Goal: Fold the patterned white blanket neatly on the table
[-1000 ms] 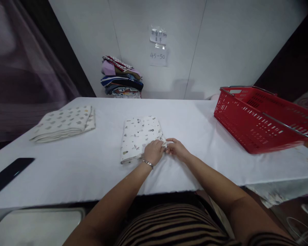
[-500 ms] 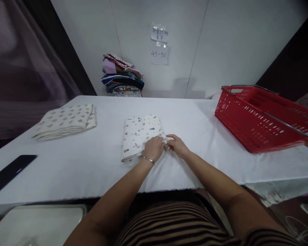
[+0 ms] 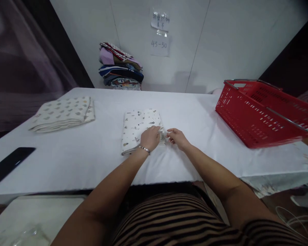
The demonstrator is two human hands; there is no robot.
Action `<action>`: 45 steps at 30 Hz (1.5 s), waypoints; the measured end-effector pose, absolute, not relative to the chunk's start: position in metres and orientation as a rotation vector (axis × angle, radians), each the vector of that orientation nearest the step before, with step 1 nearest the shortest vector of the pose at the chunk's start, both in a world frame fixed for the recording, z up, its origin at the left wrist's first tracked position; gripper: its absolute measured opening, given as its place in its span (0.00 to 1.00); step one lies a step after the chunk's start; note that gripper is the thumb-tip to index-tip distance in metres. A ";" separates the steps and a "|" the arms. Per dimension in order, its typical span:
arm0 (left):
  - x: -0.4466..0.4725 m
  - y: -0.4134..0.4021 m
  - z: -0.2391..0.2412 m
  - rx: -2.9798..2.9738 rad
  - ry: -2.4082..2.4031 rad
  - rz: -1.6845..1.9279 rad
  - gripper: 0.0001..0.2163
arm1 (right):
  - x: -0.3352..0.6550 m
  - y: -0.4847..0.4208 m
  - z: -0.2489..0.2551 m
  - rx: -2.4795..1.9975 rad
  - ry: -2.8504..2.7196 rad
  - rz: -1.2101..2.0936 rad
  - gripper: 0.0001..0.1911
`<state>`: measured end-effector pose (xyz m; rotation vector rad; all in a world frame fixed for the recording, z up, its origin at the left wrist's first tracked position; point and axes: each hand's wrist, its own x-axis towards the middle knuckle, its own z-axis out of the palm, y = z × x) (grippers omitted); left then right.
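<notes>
A folded white cloth [image 3: 140, 121] with small scattered prints lies on the white-covered table [image 3: 113, 157] in front of me. My left hand [image 3: 150, 137], with a bracelet at the wrist, rests on its near right part, the fingers bent over the right edge and gripping the fabric. Just right of that edge is my right hand [image 3: 178, 137], with its fingers loosely bent and slightly apart. It seems to hold nothing. The fabric under my left fingertips is partly hidden.
Another folded cloth [image 3: 64, 114] with a grey print lies at the left, and a black phone-like slab [image 3: 11, 165] lies nearer. A red perforated basket [image 3: 251, 119] stands at the right. Stacked folded fabrics [image 3: 120, 68] rest by the back wall, below paper signs [image 3: 159, 44].
The cloth's bunched right edge now lies flatter. My right fingers have come off it, and my left hand has shifted slightly left. The whole view has tilted a little downward.
</notes>
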<state>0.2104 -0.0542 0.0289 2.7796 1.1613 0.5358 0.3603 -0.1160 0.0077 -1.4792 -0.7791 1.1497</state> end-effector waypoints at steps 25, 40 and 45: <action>0.212 -0.074 0.003 2.984 0.886 0.290 0.09 | 0.371 -0.112 -0.010 -1.881 -1.132 1.259 0.03; 0.155 -0.075 0.004 2.838 1.037 0.408 0.16 | 0.343 -0.120 -0.003 -1.947 -1.455 0.691 0.22; 0.121 -0.070 0.002 2.798 1.086 0.496 0.17 | 0.345 -0.119 -0.007 -1.960 -1.464 0.684 0.23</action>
